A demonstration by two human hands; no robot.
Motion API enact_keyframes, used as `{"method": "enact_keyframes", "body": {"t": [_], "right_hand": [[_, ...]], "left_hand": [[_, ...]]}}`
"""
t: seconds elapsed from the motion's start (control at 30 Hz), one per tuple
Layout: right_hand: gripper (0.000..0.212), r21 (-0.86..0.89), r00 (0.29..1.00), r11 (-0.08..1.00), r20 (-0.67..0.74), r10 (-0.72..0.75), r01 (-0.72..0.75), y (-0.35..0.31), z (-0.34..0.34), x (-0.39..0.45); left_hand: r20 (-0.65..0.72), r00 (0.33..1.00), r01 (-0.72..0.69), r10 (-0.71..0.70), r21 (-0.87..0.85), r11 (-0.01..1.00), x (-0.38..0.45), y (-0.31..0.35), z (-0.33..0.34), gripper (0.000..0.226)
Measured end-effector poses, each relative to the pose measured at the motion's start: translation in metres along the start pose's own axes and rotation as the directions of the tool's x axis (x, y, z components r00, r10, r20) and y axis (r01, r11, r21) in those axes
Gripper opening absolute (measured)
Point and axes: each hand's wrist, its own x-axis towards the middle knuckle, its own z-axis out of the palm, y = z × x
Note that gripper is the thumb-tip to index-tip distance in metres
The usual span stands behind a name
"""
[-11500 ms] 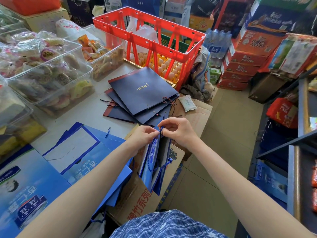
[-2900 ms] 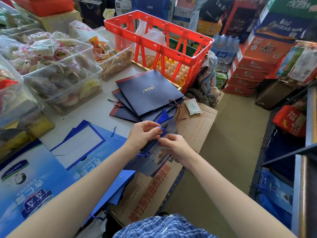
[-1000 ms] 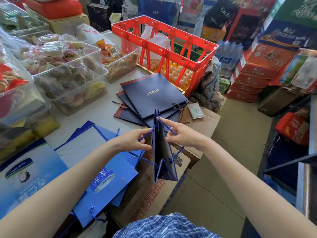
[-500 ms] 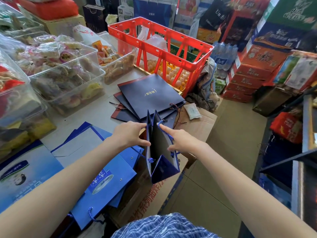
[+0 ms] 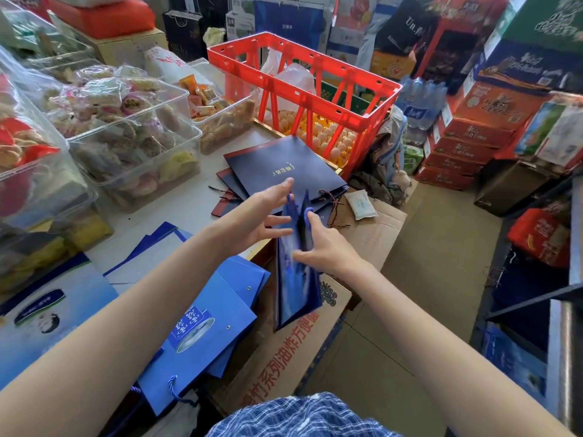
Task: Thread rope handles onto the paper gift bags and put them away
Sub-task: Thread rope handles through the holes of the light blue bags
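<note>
Both hands press flat on one blue gift bag [image 5: 296, 279] that hangs upright between them, over the table edge. The left hand [image 5: 255, 216] has its fingers spread straight on one face, and the right hand [image 5: 325, 247] pushes on the other face, so I judge they fold the bag flat. Its rope handle [image 5: 307, 211] shows at the top, just above the right fingers. Beyond the hands lies a stack of dark bags [image 5: 284, 165]. Further behind, the red crate [image 5: 315, 74] holds eggs [image 5: 325, 137].
</note>
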Motion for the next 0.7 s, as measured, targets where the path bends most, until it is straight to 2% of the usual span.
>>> {"method": "enact_keyframes", "body": {"t": [0.07,0.13,0.2,0.27,0.33,0.43,0.47,0.5,0.57,0.63,0.7], "right_hand": [[0.046,0.058,0.996,0.996,-0.057,0.073,-0.07,0.014,0.004,0.002],[0.028,0.132,0.989,0.987,-0.104,0.103,-0.089,0.03,0.003,-0.003],[0.027,0.112,0.985,0.992,-0.16,0.069,-0.052,0.04,-0.004,-0.008],[0.03,0.022,0.98,1.0,-0.198,-0.007,0.011,0.043,-0.017,-0.013],[0.037,-0.085,0.979,0.992,-0.176,-0.107,0.093,0.04,-0.033,-0.015],[0.037,-0.167,0.974,0.968,-0.098,-0.204,0.186,0.037,-0.057,-0.019],[0.034,-0.182,0.973,0.964,-0.088,-0.214,0.195,0.036,-0.066,-0.02],[0.031,-0.199,0.97,0.958,-0.084,-0.228,0.208,0.035,-0.074,-0.021],[0.028,-0.248,0.96,0.937,-0.074,-0.27,0.245,0.037,-0.089,-0.019],[0.03,-0.292,0.956,0.924,-0.082,-0.282,0.248,0.039,-0.1,-0.018],[0.032,-0.334,0.943,0.915,-0.16,-0.291,0.226,0.037,-0.11,-0.016]], "left_hand": [[-0.105,0.994,-0.02,0.025,0.049,0.999,0.003,-0.002,-0.01,0.053],[-0.216,0.976,0.014,0.014,0.129,0.991,0.006,-0.011,-0.021,0.048],[-0.219,0.975,0.086,-0.033,0.238,0.967,0.006,-0.027,-0.022,0.044],[-0.154,0.988,0.084,-0.033,0.34,0.937,0.006,-0.044,-0.014,0.046],[-0.109,0.992,-0.009,0.057,0.399,0.917,0.009,-0.05,-0.005,0.054],[-0.097,0.963,-0.142,0.252,0.61,0.78,0.026,-0.044,0.002,0.066],[-0.114,0.953,-0.154,0.281,0.615,0.773,0.031,-0.041,0.004,0.069],[-0.132,0.95,-0.164,0.282,0.557,0.814,0.035,-0.038,0.005,0.068],[-0.168,0.949,-0.185,0.265,0.383,0.905,0.038,-0.032,0.009,0.049],[-0.169,0.949,-0.195,0.268,0.355,0.914,0.037,-0.028,0.011,0.031],[-0.189,0.94,-0.217,0.283,0.31,0.926,0.033,-0.026,0.013,0.022]]}}
